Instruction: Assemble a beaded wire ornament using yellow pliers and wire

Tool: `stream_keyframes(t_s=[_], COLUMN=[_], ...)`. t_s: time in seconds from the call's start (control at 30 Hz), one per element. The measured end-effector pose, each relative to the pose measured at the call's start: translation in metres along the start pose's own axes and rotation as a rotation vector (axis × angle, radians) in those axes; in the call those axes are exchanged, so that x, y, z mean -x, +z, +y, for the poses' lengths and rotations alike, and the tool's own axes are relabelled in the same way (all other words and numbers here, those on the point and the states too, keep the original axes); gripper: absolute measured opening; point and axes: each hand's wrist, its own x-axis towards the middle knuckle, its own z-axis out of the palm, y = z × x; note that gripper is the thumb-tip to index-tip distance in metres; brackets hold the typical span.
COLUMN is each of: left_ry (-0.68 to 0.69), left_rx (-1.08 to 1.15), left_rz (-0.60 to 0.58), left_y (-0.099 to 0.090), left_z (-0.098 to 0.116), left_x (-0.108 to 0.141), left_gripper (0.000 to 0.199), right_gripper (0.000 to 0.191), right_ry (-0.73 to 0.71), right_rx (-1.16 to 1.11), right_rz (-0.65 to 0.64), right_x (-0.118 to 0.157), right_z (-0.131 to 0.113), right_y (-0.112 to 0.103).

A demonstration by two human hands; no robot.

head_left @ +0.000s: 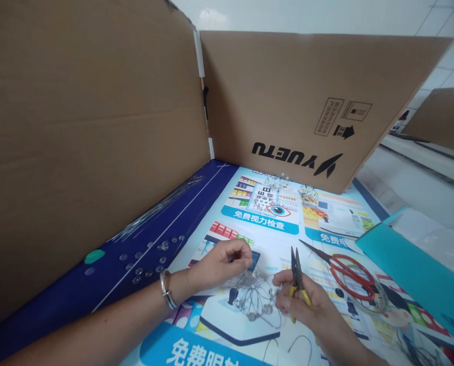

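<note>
My left hand [232,259], with a silver bracelet on its wrist, is closed in a pinch above a wire piece; what its fingertips hold is too small to name. A tangle of bent wires with clear beads [253,300] lies between my hands on the printed sheet. Yellow-handled pliers [296,274] are in my right hand [301,300], their dark jaws pointing up. The fingertips of that hand are beside the wire piece.
Red-handled scissors [351,277] lie over coiled wire at the right, near a turquoise box [421,274]. Clear discs [137,272] and straight wires [154,211] are at the left. Beaded wire pieces [278,182] sit near the cardboard wall [288,101].
</note>
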Motion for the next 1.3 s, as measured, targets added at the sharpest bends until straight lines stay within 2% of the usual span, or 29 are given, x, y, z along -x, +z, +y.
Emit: stream_keyframes(t_s=[0.3,0.63,1.0,1.3], left_ry=[-0.005,-0.040,0.068,0.151], left_rx=[0.028,0.005,-0.041,-0.176], left_rz=[-0.019,-0.009,0.004,-0.045], left_y=[0.000,0.000,-0.002,-0.001], left_z=[-0.001,0.000,-0.008,0.003], left_x=[-0.001,0.000,-0.001,0.000], left_gripper=[0.008,0.012,0.010,0.011], right_gripper=[0.031,0.030,0.032,0.039], right_ry=[-0.004,-0.008,0.009,0.048], right_rx=[-0.024,-0.034,-0.086,-0.095], right_rz=[0.012,0.001,0.021,0.069], right_x=[0.000,-0.001,-0.001,0.001], right_z=[0.001,0.008,0.004,-0.002], right_y=[0.000,-0.002,0.001,0.003])
